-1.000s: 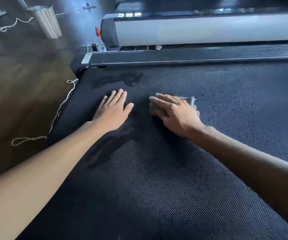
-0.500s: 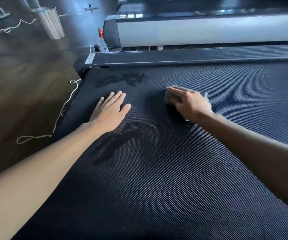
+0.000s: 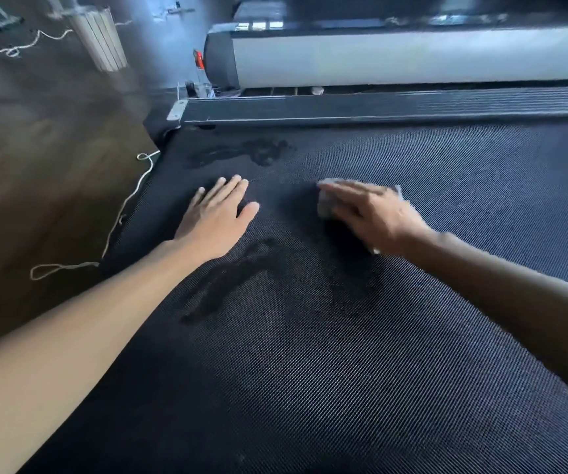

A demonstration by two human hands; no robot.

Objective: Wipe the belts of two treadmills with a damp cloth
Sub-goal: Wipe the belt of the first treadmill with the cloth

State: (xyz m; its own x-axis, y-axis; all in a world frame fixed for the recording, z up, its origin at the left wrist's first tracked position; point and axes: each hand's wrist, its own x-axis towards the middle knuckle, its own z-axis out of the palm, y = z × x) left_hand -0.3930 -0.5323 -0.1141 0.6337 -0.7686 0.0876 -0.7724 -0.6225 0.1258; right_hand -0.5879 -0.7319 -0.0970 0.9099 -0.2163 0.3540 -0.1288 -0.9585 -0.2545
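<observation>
A grey cloth point(image 3: 326, 204) is pressed flat onto the dark, textured treadmill belt point(image 3: 310, 364), right of centre and towards the belt's far side. Most of it is covered by the right hand point(image 3: 375, 213); only its left edge and a far right corner are seen. The right hand is laid over the cloth with its fingers extended rather than curled round it, so the cloth is held down by an open palm, not pinched. This hand and the cloth are blurred, and the thumb cannot be made out.

The left hand point(image 3: 216, 222) is placed palm down on the belt, to the left of the cloth and apart from it. Its fingers are straight and close together, the thumb is spread to the right, and nothing is held by it.

A dark wet patch point(image 3: 228, 285) is seen on the belt just near of the left hand, and a second wet mark point(image 3: 263, 152) lies beyond it, close to the far side rail point(image 3: 378, 109). Behind that rail a second treadmill point(image 3: 412, 56) with a pale housing is seen. At the left, a wooden floor point(image 3: 36, 172) is crossed by a white cord point(image 3: 122, 217) running along the belt's edge.
</observation>
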